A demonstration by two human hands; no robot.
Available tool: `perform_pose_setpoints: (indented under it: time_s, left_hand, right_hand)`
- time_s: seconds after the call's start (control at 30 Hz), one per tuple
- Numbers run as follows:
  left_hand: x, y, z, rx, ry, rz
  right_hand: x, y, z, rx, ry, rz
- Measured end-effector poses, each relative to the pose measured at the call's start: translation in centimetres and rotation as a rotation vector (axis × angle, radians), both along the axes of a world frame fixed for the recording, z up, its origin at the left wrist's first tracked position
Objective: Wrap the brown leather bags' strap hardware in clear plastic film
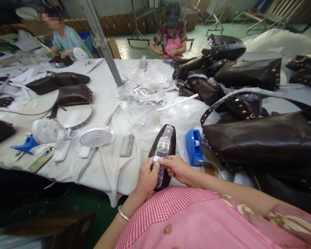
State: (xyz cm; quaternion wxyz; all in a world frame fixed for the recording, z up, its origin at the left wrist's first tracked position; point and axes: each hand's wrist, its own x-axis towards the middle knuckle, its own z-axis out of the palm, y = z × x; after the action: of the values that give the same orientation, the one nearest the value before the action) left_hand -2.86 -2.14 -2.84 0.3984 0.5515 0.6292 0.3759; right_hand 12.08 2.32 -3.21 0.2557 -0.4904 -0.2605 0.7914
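A dark brown leather bag (172, 140) stands at the table's front edge, close against my apron. Along its top lies a strap wrapped in clear plastic (163, 141), with gold-coloured metal showing through. My left hand (147, 176) is closed around the near part of the wrapped strap, thumb on top. From the right, my right hand (177, 167) pinches at the same spot, fingertips on a small white strip (157, 158) lying across the plastic. Whether the strip is tape or a label I cannot tell.
A blue tape dispenser (193, 148) is right of the bag, by a pile of brown bags (261, 138). Leftward are a white fan (96, 135), another fan (48, 131) and a phone (42, 159). A metal post (103, 45) rises mid-table. Two people work across it.
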Motion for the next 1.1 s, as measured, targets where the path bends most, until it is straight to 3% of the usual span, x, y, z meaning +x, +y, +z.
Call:
perform_pose_setpoints:
  time_s: [0.1,0.2,0.27,0.33,0.5,0.67,0.8,0.9,1.0,1.1]
  left_hand:
    - [-0.5,-0.2,0.2,0.026,0.018,-0.045]
    - [-0.5,-0.6,0.4,0.090,0.138,-0.040]
    - [-0.3,-0.8,0.4,0.117,0.233,-0.001]
    - [-0.1,-0.9,0.4,0.099,0.291,0.062]
    - [0.2,-0.6,0.7,-0.026,0.318,0.128]
    - [0.9,-0.5,0.9,-0.045,0.338,0.119]
    - [0.7,-0.9,0.9,-0.050,0.229,0.058]
    - [-0.3,-1.1,0.9,-0.037,0.117,0.012]
    - [-1.2,-0.9,0.7,0.009,-0.027,0.014]
    - [-1.1,-0.7,0.4,0.010,-0.188,0.012]
  right_hand:
    - [-0.2,0.0,-0.3,0.013,0.070,-0.002]
    - [0.4,0.0,-0.1,0.139,0.079,0.133]
    - [1.2,0.1,0.0,0.260,0.021,0.202]
    - [2.2,0.4,-0.2,0.340,-0.094,0.168]
    - [4.8,0.0,-2.8,0.181,-0.244,-0.016]
    - [5.7,-1.4,-5.2,0.112,-0.308,0.002]
    - [5.8,-1.5,-3.7,0.326,-0.377,0.079]
    - [5.5,-0.8,-1.5,0.430,-0.252,0.223]
    - [4.3,0.1,-0.1,0.341,-0.093,0.307]
    - [2.6,0.8,0.0,0.169,0.033,0.192]
